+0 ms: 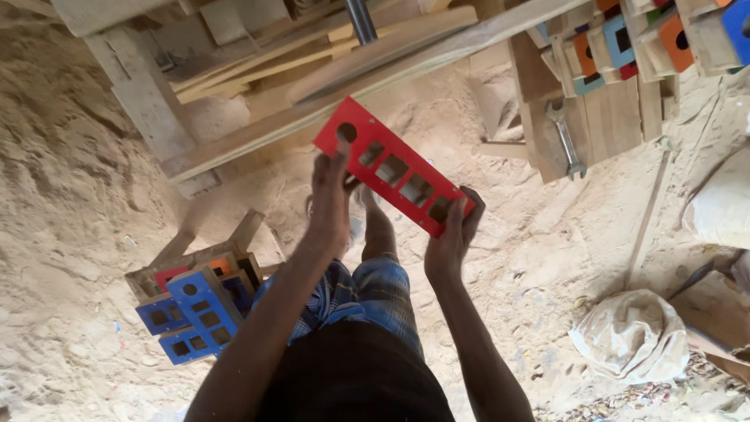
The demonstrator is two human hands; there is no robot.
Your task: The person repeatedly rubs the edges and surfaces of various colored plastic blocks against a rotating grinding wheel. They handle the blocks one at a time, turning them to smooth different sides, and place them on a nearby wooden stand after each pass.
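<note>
Above sandy floor (70,180), red panel (391,168) (tilted), left hand (330,199), right hand (453,238) gripping edges

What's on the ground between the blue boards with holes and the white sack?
In the head view, the person's legs in blue checked shorts stand between the blue boards and the white sack, on sandy ground.

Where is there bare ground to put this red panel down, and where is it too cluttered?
Bare sand lies left of the blue panels, and between the right hand and the pale sack. Crowded: timber stack above the red panel, and the board with the wrench and painted boxes.
</note>
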